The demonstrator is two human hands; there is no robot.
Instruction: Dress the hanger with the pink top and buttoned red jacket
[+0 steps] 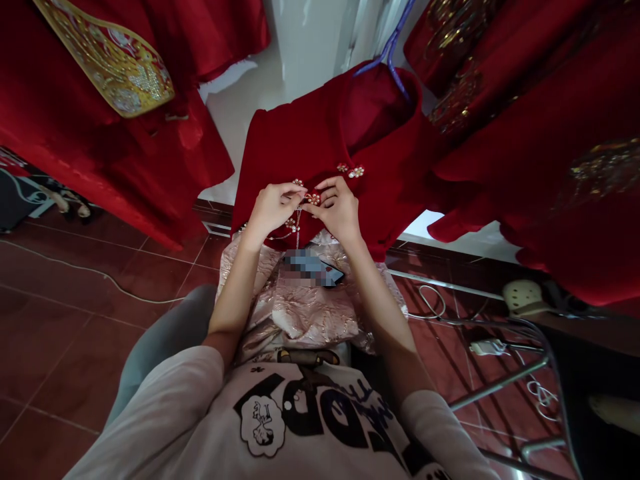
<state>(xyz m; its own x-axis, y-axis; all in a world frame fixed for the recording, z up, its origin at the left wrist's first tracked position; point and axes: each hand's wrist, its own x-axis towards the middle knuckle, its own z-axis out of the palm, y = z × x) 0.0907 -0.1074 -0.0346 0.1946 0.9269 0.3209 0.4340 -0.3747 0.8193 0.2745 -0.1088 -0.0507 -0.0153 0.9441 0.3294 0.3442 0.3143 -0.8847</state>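
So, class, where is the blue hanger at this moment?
In the head view, the blue hanger is near the top, right of centre, in the neck opening of the red garment, higher in the picture than the right hand.

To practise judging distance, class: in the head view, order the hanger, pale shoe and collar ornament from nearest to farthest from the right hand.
From the right hand:
1. Collar ornament: just above the hand in the picture.
2. Hanger: higher up, at the red jacket's neck.
3. Pale shoe: well off to the right, lower down.
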